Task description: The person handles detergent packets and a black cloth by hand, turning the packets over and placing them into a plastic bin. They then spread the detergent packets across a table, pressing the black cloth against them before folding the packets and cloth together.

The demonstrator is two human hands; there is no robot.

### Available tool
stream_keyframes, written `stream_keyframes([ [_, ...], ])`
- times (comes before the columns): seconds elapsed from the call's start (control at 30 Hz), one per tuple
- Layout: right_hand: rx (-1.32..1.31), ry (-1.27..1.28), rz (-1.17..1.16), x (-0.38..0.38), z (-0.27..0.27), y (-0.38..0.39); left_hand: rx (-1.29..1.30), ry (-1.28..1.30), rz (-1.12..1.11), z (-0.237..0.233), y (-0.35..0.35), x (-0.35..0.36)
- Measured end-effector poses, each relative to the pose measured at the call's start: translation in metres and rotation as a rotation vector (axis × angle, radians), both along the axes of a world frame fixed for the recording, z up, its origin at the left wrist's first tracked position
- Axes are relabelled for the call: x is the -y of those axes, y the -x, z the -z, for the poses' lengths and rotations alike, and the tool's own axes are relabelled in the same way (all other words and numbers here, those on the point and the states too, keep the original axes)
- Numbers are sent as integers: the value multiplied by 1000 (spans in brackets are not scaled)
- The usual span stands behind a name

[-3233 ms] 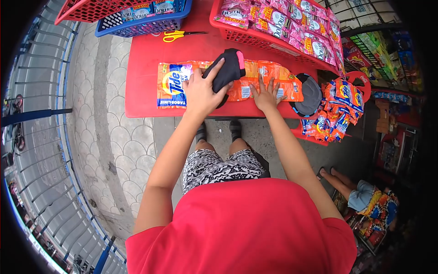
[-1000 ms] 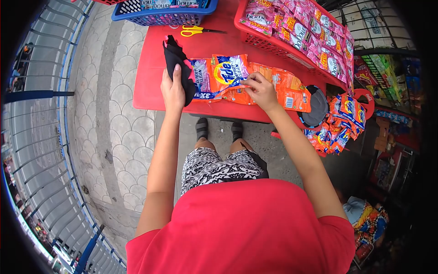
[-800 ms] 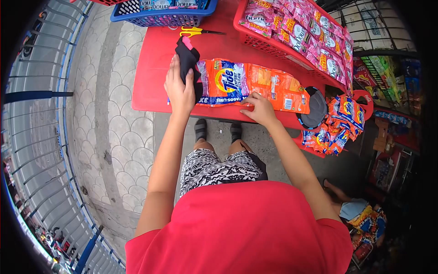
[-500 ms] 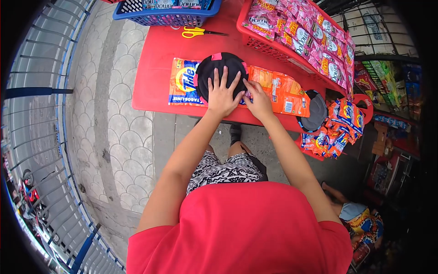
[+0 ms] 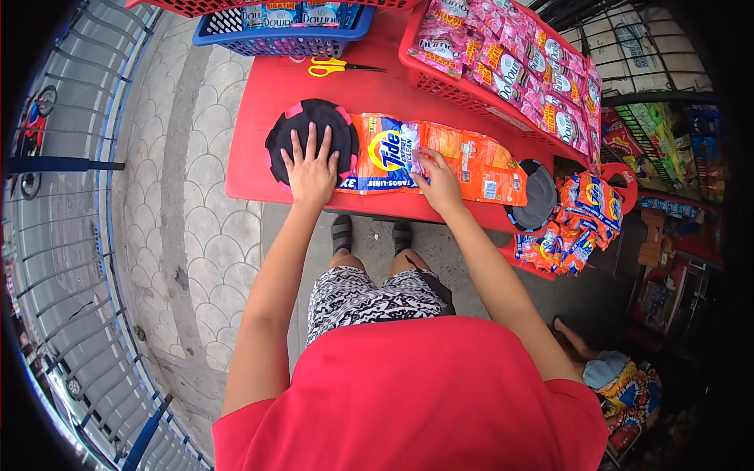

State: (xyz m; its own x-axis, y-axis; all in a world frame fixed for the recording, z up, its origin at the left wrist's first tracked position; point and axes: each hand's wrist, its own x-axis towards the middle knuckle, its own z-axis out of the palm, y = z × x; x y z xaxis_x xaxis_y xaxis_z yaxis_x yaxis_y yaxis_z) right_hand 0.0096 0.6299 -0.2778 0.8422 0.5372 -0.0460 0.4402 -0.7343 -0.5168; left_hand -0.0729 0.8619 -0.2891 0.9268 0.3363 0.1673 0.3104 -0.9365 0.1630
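Note:
My left hand (image 5: 312, 169) lies flat, fingers spread, on a black round pad with pink patches (image 5: 323, 114) at the left of the red table. Right of the pad, a strip of orange Tide sachets (image 5: 381, 149) lies along the near edge, its left end touching or under the pad. My right hand (image 5: 438, 184) rests on the strip beside the purple-white part, thumb and fingertips apart. A dark grey round pad (image 5: 536, 196) sits by the strip's right end, and a pile of Tide sachets (image 5: 585, 212) is right of it.
Yellow-handled scissors (image 5: 330, 67) lie at the back of the red table (image 5: 255, 133). Behind are a blue basket (image 5: 287, 43) of Downy packs and a red basket (image 5: 479, 94) of pink Downy sachets. Metal railings (image 5: 71, 228) run at left. A seated person (image 5: 628, 388) is lower right.
My left hand and the black pad have moved left, uncovering the Tide front. My right thumb and fingertips, close together before, are now apart. The view has shifted slightly.

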Motion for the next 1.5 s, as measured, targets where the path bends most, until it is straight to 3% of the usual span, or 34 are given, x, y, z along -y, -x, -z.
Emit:
stream_keyframes([
  [0.07, 62, -13, -33, -1, 0, -3, 16, 52, 148, 0, -6, 31],
  [0.13, -108, -201, 50, -2, -8, -4, 54, 183, 217, 5, -16, 66],
  [0.23, -145, -262, 131, -2, -9, -9, 41, 425, 300, -5, -28, 87],
  [0.27, -401, -294, 283, -1, -13, -9, 35, 479, 331, -9, -29, 83],
  [0.3, -401, -297, 280, -5, -9, -9, 36, 476, 329, -15, -29, 74],
  [0.37, 173, -225, 222, -12, 2, -10, 173, 846, 265, -24, -24, 47],
  [0.4, 208, -149, 269, -29, -21, -1, 354, 783, 150, -25, -19, 29],
  [0.43, 269, -124, 242, -47, -32, 6, 417, 547, 5, -24, -10, 12],
  [0.47, 328, -94, 218, -61, -36, 11, 324, 321, -138, -31, -1, 1],
  [0.63, 223, 191, -35, -110, -6, 26, 53, 149, -127, -17, 27, -25],
  [0.8, 264, 209, 69, -105, 13, 23, -125, 230, -276, -25, 24, -31],
  [1.03, 475, 63, 405, -80, 15, -16, -167, 261, -248, -26, 25, -40],
  [1.17, 451, 3, 397, -81, 18, -30, -180, 289, -231, -24, 22, -41],
  [1.23, 444, -3, 347, -104, 14, -15, -158, 282, -229, -22, 22, -42],
  [1.3, 311, 17, 67, -130, 14, 24, -152, 308, -219, -23, 22, -41],
  [1.37, 164, -104, -71, -155, 16, 58, -165, 298, -234, -16, 22, -43],
  [1.5, 180, -105, -171, -142, 15, 48, -184, 292, -254, -16, 23, -42],
])
